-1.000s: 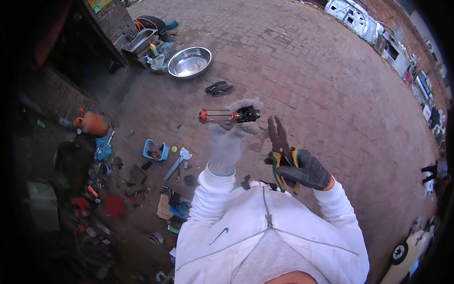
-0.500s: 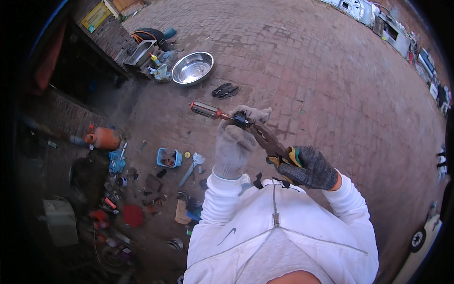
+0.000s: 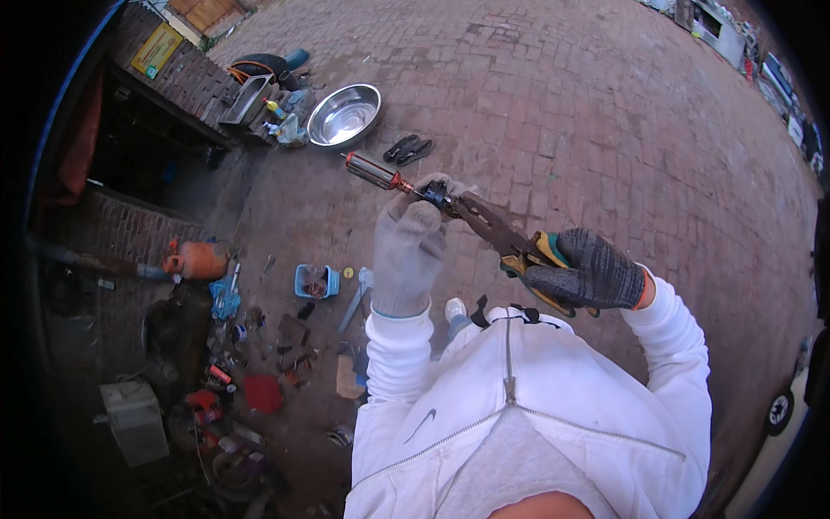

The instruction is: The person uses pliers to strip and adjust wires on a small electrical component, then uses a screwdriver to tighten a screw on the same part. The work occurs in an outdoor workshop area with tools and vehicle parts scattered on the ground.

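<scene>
My left hand (image 3: 408, 259), in a pale grey knit glove, is closed around the shaft end of a small motor armature (image 3: 373, 170). The armature's ribbed metal core and reddish windings stick out to the left past my fingers. On its shaft sits a black round part (image 3: 437, 195). My right hand (image 3: 588, 268), in a dark grey glove with an orange cuff, grips large pliers (image 3: 491, 223) by their yellow and green handles. Their rusty brown jaws meet the black part beside my left fingers; how tightly they bite is too small to tell.
Past my hands, a shiny metal basin (image 3: 344, 116) and black slippers (image 3: 408, 150) lie on brick paving. To the left are a blue basket (image 3: 316, 282), an orange gas cylinder (image 3: 197, 259) and scattered tools and parts. A vehicle wheel (image 3: 779, 413) shows at lower right.
My right hand and the plier handles have moved right and slightly up. My left hand and the armature have shifted a little up and left. The surrounding view has shifted too.
</scene>
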`<state>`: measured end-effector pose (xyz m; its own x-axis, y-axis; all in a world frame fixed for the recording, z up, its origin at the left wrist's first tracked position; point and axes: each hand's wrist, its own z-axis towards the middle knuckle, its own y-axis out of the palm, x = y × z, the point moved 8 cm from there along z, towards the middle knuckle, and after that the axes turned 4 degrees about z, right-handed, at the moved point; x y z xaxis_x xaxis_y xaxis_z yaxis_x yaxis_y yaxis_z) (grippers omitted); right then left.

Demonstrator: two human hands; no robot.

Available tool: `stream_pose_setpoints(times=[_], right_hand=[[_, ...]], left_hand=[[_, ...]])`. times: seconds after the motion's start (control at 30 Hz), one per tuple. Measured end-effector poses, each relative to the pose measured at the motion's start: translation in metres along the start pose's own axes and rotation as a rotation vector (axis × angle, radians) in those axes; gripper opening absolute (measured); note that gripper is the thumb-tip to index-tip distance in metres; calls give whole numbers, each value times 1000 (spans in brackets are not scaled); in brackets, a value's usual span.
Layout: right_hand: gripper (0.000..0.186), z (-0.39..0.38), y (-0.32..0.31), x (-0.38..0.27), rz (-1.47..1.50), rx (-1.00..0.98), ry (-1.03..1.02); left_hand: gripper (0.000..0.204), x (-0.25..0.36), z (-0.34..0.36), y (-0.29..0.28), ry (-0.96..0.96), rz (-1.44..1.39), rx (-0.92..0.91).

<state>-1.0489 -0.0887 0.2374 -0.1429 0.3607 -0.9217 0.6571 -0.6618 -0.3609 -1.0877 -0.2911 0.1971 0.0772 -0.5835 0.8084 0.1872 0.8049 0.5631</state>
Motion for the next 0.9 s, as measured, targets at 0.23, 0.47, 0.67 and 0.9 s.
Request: stream_pose_setpoints(times=[0.23, 0.47, 0.67, 0.9], right_hand=[[36, -10, 2, 27, 380, -98, 265], [50, -2, 22, 85, 966, -120, 360], [40, 43, 47, 149, 1575, -322, 595], [33, 122, 74, 183, 1057, 4, 881]], left_hand=[[41, -6, -7, 5, 4, -292, 55], [32, -17, -56, -30, 159, 171, 209], [30, -80, -140, -106, 83, -194, 612], [26, -74, -264, -167, 35, 961, 1020]])
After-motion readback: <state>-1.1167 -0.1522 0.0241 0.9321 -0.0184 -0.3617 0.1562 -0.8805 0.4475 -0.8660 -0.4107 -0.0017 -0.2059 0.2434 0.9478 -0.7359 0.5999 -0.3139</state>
